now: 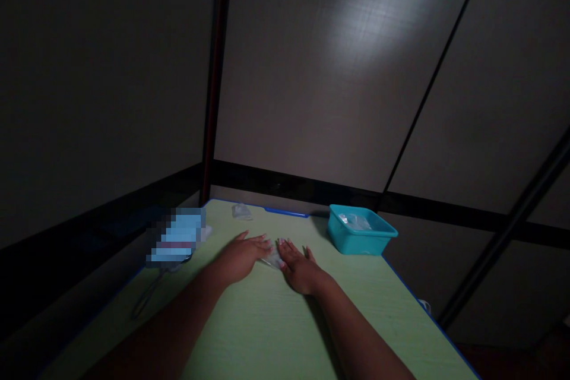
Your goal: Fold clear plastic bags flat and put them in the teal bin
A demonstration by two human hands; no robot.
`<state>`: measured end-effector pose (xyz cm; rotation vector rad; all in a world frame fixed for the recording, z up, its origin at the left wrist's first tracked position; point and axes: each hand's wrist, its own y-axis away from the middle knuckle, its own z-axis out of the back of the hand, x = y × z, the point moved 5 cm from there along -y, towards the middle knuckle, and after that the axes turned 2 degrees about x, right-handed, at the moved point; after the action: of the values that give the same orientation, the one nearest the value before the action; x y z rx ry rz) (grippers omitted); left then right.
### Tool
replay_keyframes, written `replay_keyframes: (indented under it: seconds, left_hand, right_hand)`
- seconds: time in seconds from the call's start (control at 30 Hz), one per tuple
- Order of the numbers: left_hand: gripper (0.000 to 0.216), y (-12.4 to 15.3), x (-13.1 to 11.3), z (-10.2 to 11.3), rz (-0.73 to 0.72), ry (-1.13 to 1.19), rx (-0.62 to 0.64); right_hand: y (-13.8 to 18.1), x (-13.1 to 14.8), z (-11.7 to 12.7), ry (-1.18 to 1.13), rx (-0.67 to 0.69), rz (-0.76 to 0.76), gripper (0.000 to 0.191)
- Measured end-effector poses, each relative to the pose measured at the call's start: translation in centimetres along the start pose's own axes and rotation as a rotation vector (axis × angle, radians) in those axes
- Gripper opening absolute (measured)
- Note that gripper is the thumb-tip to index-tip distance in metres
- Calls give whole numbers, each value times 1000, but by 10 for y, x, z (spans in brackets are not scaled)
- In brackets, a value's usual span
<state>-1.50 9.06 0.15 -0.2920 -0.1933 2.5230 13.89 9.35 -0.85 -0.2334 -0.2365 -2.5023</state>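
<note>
A small clear plastic bag (272, 259) lies flat on the green tabletop (249, 326), partly covered by both hands. My left hand (244, 255) rests on its left side with the fingers stretched out and apart. From the other side, my right hand (299, 265) presses on the bag's right part, its fingers extended and palm down. Whatever the bag may contain cannot be made out. Farther back on the table sits another crumpled clear plastic bag (241, 211).
To the right stands a turquoise plastic basket (363, 244) holding clear plastic (355, 222). At the left edge is a blurred-out phone-like device (178, 238) with a strap loop (149, 294). Dark panelled walls (294, 101) rise behind the blue-edged table.
</note>
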Motion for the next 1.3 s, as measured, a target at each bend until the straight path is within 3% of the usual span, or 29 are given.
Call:
replay_keyframes:
  seconds: [0.3,0.53,0.77,0.93,1.1,1.17,1.3]
  left_hand:
    - [74,6,5,6,146,-55,-14]
    - [71,8,12,-5,187,-77,32]
    - [68,10,19,-6,288,-142,19]
    - [69,7,12,11,337,-97,-108]
    - [56,5,-14,34,189,-41,-342]
    - [49,4,-26,29,96,-22,-303]
    - [60,2,-37,-2,20,35,-59]
  right_hand:
    - [7,-2,2,-14,90,-13,60]
    - [1,8,13,0,-175,-62,54]
    - [-4,17,2,24,-111,-5,54]
    - [-3,19,2,39,-93,0,51]
    - [-5,18,0,42,-111,3,51]
    - [-5,17,-1,33,-129,6,51]
    - [-7,16,-4,9,-121,26,54]
